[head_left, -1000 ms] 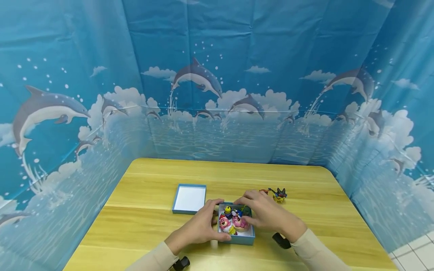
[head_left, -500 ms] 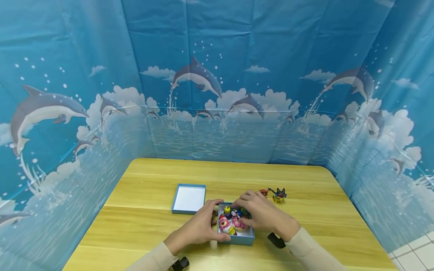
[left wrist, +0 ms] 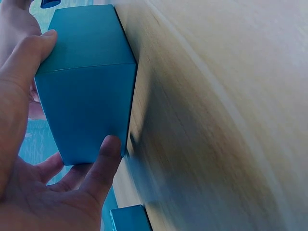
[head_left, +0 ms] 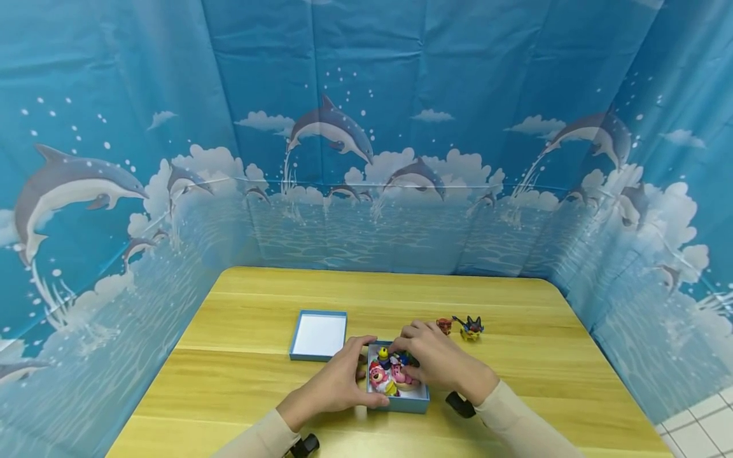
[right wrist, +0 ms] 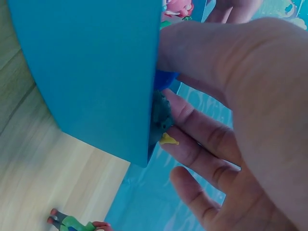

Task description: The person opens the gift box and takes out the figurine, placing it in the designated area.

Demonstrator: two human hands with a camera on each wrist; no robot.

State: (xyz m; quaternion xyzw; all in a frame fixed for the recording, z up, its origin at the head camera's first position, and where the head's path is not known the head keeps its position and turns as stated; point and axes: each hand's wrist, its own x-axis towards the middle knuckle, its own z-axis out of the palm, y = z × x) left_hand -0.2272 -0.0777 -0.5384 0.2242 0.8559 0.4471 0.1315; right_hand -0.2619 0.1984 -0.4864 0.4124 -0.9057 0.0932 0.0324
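My left hand (head_left: 338,380) grips the small blue box (head_left: 409,405) at its left side, thumb on the near wall and fingers at the far left corner. Inside the box are several toy figures, among them a pink bear in a red hat (head_left: 377,377), a second pink figure (head_left: 401,378) and a yellow-headed one (head_left: 383,353). My right hand (head_left: 435,356) reaches in from the right, thumb and fingers bent about a blue figure (right wrist: 166,79), which they partly hide. A dark green figure (right wrist: 161,113) lies by the fingertips.
The box lid (head_left: 318,334) lies inside up, behind and left of the box. Behind my right hand stand a black-eared yellow figure (head_left: 472,329) and a small reddish figure (head_left: 444,326) on the wooden table (head_left: 240,356). A dolphin-printed curtain (head_left: 366,229) surrounds the table.
My right hand and forearm have shifted slightly left over the box, uncovering more of the reddish figure on the table. My left hand keeps its hold on the box.
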